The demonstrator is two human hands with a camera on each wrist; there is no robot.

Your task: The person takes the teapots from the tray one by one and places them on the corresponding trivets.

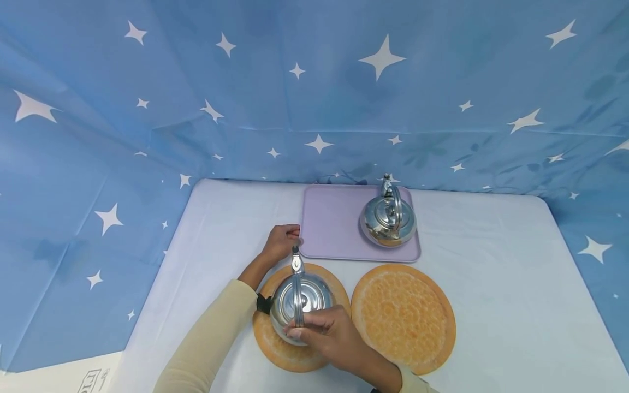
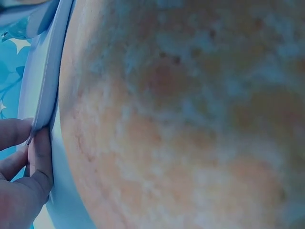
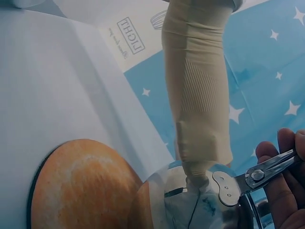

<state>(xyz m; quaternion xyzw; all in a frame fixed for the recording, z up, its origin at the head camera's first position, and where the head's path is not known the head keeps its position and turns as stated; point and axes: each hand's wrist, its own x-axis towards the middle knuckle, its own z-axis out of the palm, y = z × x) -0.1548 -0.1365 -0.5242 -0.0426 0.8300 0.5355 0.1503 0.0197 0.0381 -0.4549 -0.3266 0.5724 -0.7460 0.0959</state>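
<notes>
Head view showed the lilac tray point(image 1: 334, 224), probably stiff, right-heavy under 1 kettle point(image 1: 378, 228) and best taken by its rim point(image 1: 361, 260). Over the left of 2 round mats point(image 1: 295, 360), the other steel kettle point(image 1: 319, 297) looked rigid, slick, safest by its handle point(image 1: 297, 292). The left hand point(image 1: 282, 242) pinched the tray's left rim; the right hand point(image 1: 334, 334) gripped that handle, kettle body beneath.

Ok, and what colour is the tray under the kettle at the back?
The tray is plain pale purple, showing best in the head view.
</notes>
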